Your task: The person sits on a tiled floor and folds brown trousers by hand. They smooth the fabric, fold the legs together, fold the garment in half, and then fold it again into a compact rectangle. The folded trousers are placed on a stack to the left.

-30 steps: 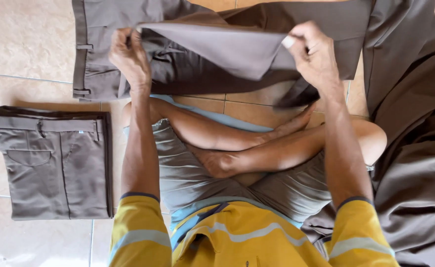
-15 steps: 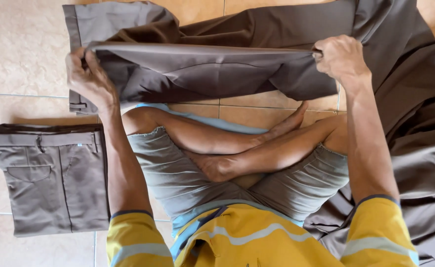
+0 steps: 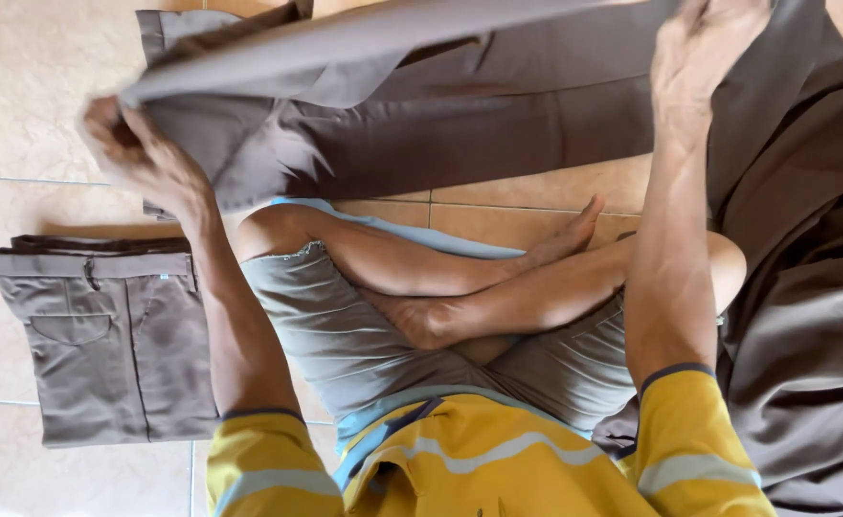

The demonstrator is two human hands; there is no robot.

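Folding grey-brown trousers (image 3: 460, 134) at 12 o'clock: left hand (image 3: 148, 158) and right hand (image 3: 704, 57) have fingers closed on the lifted upper layer, stretched between them. Folded pair (image 3: 105, 335) lies on the floor (image 3: 29, 96) at 9 o'clock. Next move likely needs edges aligned.

- The brown trousers (image 3: 460, 144) you hold are smooth woven cloth with a faint sheen along the raised fold.
- The folded trousers (image 3: 105, 345) at your left are the same cloth, matt, with stitched seams.
- The heap of brown cloth (image 3: 804, 287) at your right looks slightly glossy.
- The floor tiles (image 3: 29, 86) are glazed, marbled ceramic.
- Your yellow shirt (image 3: 498, 469) is soft matt knit.
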